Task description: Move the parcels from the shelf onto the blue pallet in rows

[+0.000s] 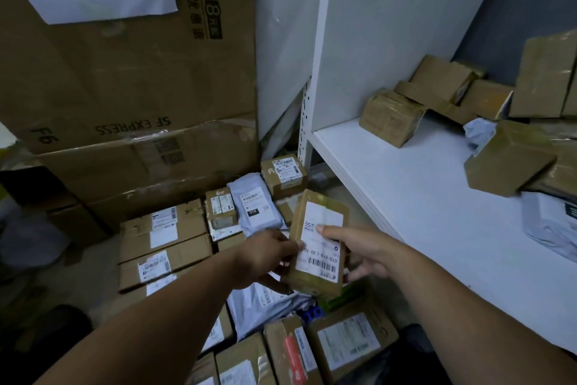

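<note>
1. Both hands are gripping one small taped cardboard parcel [318, 259]. The left hand [265, 255] is pinching its left long edge. The right hand [359, 255] is pressing a thumb on the white label and curling its fingers under the right side.
2. The parcel is hanging label-up and slightly tilted above the laid stock, just off the front edge of the white shelf [406, 197] and touching nothing but the hands.
3. On the blue pallet [312, 314] only a scrap of blue is showing, directly below the held parcel. Flat cartons [162, 234] are running in rows along the left edge. A grey mailer bag [259, 209] and a small labelled box [284, 175] are sitting toward the far edge, against the big SF Express carton [125, 88].
4. Judging it – that blue gap is looking like the open slot. Lowering the parcel flat, long side parallel to its neighbours and label staying up, should be keeping the row readable.
5. The soft mailers nearby are likely giving way – seating it on pallet or carton is safer.
6. Shelf parcels [390, 116] are waiting toward the back right corner.
</note>
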